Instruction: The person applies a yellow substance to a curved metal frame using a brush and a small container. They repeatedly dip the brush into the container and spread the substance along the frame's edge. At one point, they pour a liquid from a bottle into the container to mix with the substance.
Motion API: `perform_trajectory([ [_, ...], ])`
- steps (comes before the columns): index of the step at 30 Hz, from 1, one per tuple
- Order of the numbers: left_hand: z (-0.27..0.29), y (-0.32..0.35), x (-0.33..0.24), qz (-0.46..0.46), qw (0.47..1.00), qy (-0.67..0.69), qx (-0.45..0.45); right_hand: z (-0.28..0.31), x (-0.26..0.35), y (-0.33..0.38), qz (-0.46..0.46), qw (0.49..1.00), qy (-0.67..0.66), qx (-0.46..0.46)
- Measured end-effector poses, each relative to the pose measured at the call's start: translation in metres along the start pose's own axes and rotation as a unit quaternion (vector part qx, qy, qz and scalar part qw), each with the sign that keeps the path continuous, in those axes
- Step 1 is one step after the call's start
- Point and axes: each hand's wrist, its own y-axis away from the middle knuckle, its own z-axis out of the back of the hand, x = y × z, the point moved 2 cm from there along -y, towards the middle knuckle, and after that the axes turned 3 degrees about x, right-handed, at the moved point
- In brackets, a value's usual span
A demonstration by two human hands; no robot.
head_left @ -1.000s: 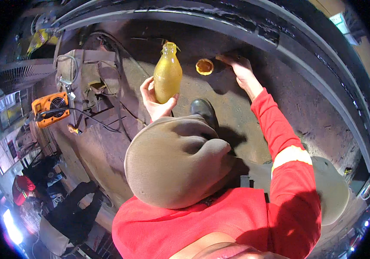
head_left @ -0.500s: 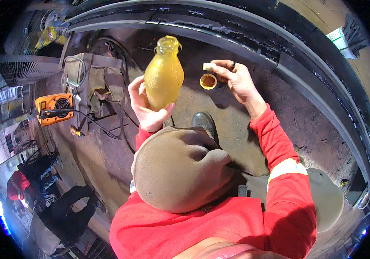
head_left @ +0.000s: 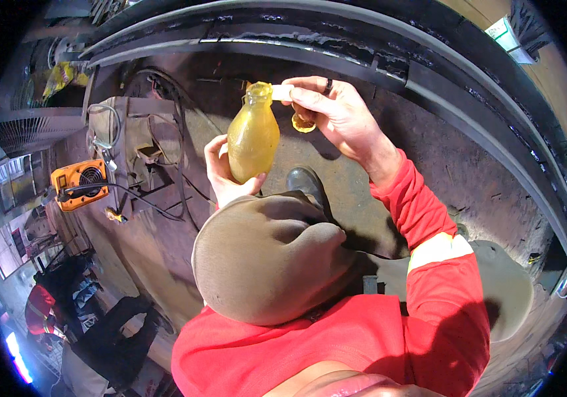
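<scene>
The left hand (head_left: 225, 173) is gripping the yellow bottle (head_left: 252, 135) upright; the right hand (head_left: 336, 116) is pinching a small pale piece (head_left: 282, 92) and an orange cap (head_left: 303, 123) beside its mouth, best kept steady.

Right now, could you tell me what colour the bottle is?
The bottle is amber-yellow, in the head view.

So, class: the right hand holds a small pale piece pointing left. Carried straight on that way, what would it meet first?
Most likely the open mouth of the yellow bottle in the left hand; the right hand has the pale piece almost at its rim, though depth is unclear.
</scene>
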Motion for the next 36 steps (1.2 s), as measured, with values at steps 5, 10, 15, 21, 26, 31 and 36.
perform_trajectory([
  [5,0.003,0.005,0.000,0.030,1.000,-0.001,0.008,-0.001,0.001,-0.001,0.002,1.000,-0.011,0.000],
  [10,0.007,0.009,-0.004,0.044,0.999,-0.016,0.006,-0.004,0.006,0.002,0.013,1.000,0.026,-0.009],
  [15,0.012,0.010,-0.004,0.042,0.999,-0.018,0.003,-0.005,0.012,0.004,0.008,0.998,0.068,-0.012],
  [21,0.017,0.007,-0.007,0.037,0.998,-0.038,0.021,-0.004,0.019,0.005,0.041,0.990,0.131,-0.021],
  [26,0.019,0.006,-0.012,0.043,0.998,-0.046,0.028,-0.009,0.031,0.006,0.074,0.973,0.218,-0.021],
  [31,0.019,0.005,-0.016,0.036,0.995,-0.090,0.029,-0.014,0.041,0.008,0.076,0.958,0.276,-0.007],
  [36,0.016,0.002,-0.022,0.052,0.991,-0.119,0.021,-0.012,0.042,0.006,0.141,0.941,0.309,-0.007],
])
